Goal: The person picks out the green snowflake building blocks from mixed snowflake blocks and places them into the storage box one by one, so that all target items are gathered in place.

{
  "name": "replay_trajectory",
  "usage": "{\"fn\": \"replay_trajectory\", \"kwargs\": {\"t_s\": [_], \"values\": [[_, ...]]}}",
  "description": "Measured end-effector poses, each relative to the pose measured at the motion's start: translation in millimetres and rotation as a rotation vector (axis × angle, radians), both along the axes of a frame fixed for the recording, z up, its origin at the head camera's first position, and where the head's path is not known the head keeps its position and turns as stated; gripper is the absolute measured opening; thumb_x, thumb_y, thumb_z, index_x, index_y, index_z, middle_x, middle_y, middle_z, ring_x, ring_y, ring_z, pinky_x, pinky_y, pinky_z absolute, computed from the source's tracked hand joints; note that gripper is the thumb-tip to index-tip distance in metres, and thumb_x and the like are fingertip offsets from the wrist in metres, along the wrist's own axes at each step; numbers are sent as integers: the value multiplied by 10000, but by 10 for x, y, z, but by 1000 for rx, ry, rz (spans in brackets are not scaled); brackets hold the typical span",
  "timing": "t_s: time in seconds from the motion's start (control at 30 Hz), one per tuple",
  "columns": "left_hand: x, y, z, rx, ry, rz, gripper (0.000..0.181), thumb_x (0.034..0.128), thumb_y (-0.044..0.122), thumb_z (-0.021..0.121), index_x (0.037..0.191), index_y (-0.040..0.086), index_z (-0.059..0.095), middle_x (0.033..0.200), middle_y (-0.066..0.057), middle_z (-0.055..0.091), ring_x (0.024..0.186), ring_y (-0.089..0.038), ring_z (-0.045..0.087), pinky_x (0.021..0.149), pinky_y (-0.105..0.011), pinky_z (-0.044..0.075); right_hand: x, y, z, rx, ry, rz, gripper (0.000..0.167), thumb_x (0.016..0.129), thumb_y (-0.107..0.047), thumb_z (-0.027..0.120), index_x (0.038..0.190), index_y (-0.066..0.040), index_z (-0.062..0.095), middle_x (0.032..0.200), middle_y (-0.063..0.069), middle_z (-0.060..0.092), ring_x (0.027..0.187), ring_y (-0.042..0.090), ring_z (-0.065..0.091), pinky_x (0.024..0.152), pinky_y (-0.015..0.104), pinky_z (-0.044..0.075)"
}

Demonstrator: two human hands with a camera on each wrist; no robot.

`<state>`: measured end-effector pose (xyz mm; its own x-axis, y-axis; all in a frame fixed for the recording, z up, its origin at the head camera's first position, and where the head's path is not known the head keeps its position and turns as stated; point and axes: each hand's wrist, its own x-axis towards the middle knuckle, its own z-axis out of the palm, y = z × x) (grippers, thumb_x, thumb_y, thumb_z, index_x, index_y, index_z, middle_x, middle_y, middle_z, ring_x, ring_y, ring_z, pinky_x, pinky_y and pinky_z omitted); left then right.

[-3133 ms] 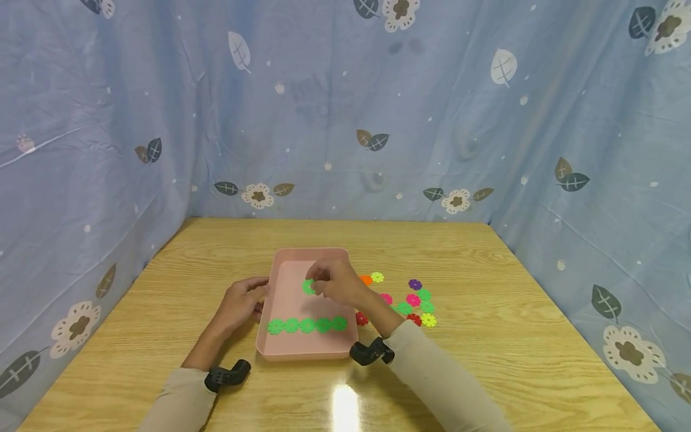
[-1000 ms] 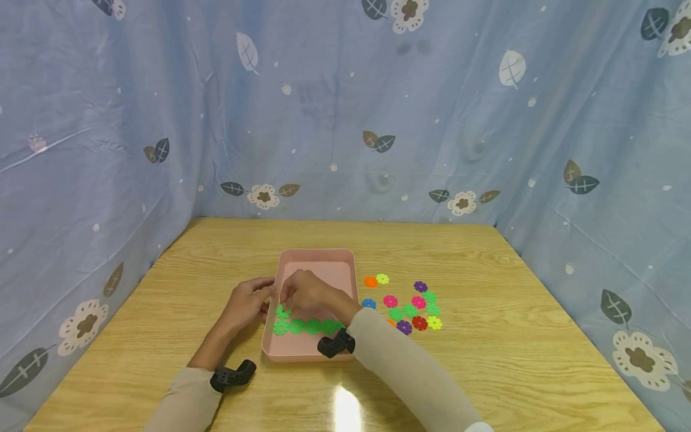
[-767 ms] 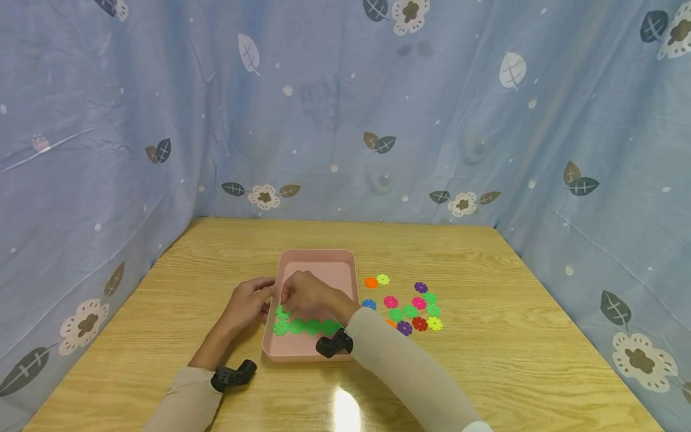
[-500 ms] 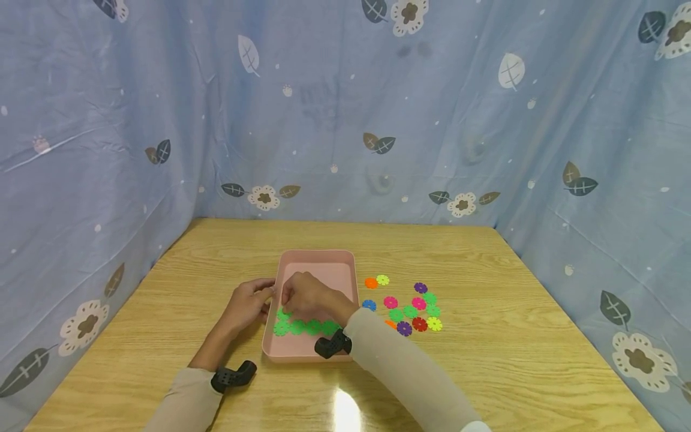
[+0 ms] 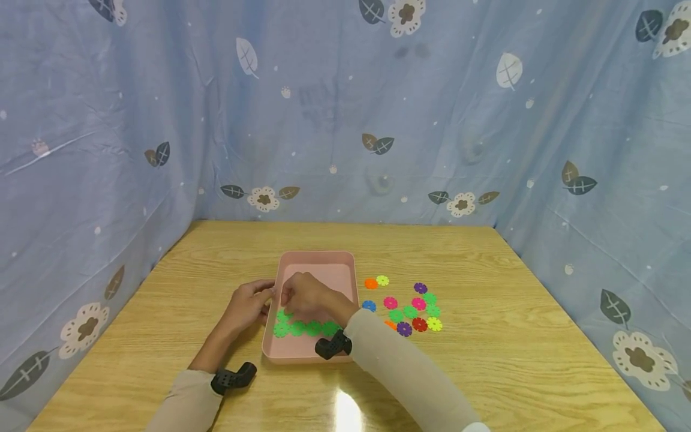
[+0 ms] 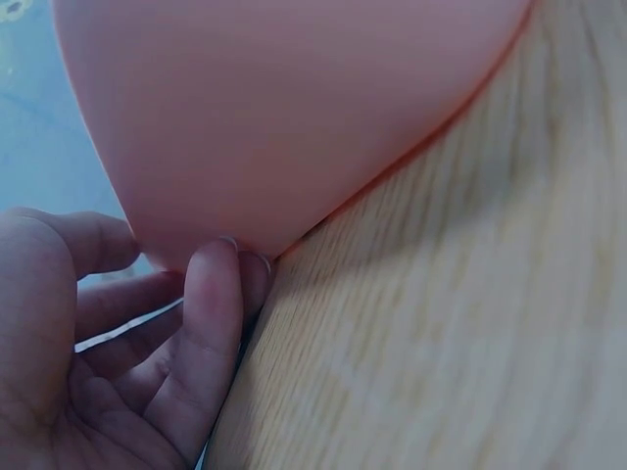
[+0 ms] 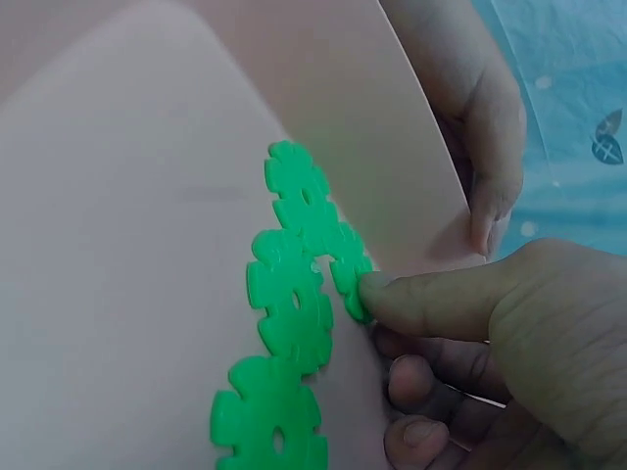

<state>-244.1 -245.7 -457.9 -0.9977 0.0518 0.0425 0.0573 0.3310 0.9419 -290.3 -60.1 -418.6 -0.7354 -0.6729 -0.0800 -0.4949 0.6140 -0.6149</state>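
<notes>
A pink tray lies on the table. My left hand holds its left wall from outside; in the left wrist view several fingers bend against the wall near its lower edge. Inside the tray, green flower-shaped interlocking discs form a row along the near end. My right hand is over the tray's left side. Its thumb and a finger pinch a green flower-shaped disc, which stands edge-up against the row's end disc. The finger behind the disc is partly hidden.
Right of the tray lie several loose flower discs: orange, yellow, blue, pink, purple, red and green. A blue patterned curtain surrounds the wooden table.
The right hand has brought a green disc from the tray's middle to the left end of the row. Over the last half second the hands have barely moved. The left hand stays on the tray.
</notes>
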Motion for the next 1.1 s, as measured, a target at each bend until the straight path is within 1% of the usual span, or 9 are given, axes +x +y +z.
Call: {"fn": "replay_trajectory", "kwargs": {"t_s": [0.2,0.3,0.4,0.57,0.67,0.77,0.87,0.97,1.1], "values": [[-9,-6,26,-2,-4,1,429,1062,233,509,1408,-14,564,1131,-228,695,725,-268,733,595,-357,618,3,4,30,-4,-4,-2,124,891,-33,739,850,-148,720,882,-74,655,788,101,602,704,229,522],[-5,-13,40,-4,1,3,427,1065,232,503,1406,-17,565,1147,-231,688,729,-270,732,596,-356,617,6,17,69,16,21,1,121,904,-59,718,853,-169,725,891,-82,654,787,101,597,692,224,517],[0,-19,37,-5,-4,4,431,1067,233,500,1413,-17,558,1162,-236,684,730,-268,733,597,-352,616,3,47,102,42,57,-3,93,913,-100,730,866,-181,732,888,-83,661,784,96,586,696,211,511],[4,-6,22,15,-19,3,441,1061,235,514,1420,-19,549,1131,-243,694,728,-276,735,601,-358,618,-7,172,165,50,85,-19,22,908,-137,750,920,-148,736,925,-72,662,779,97,575,693,215,507],[5,2,18,21,-22,-1,446,1059,239,523,1421,-19,548,1149,-247,689,725,-278,732,602,-361,618,-20,273,217,9,72,-12,56,894,-128,772,930,-119,729,916,-47,668,776,100,585,694,222,512],[8,6,13,13,-16,5,441,1059,238,523,1420,-15,553,1172,-247,681,721,-271,728,598,-357,616,-47,381,275,-56,57,-3,77,886,-111,783,924,-110,716,881,-22,669,767,110,597,693,231,519],[12,8,12,-1,-6,10,441,1060,239,520,1418,-16,553,1170,-247,680,718,-261,727,594,-351,614,-80,502,316,-121,39,-7,79,899,-101,771,947,-100,708,877,-12,664,770,120,608,692,244,522],[13,8,12,-5,-2,12,444,1060,242,519,1417,-22,550,1170,-242,678,711,-255,721,584,-349,611,-105,625,343,-171,27,-8,90,915,-81,750,991,-57,707,894,12,665,788,135,616,707,261,529],[14,5,18,-2,-5,11,451,1060,256,525,1417,-18,551,1166,-233,679,706,-251,717,578,-346,609,-120,762,381,-173,42,-13,125,926,-85,737,1026,-17,706,910,21,666,810,145,617,720,281,531]]}}
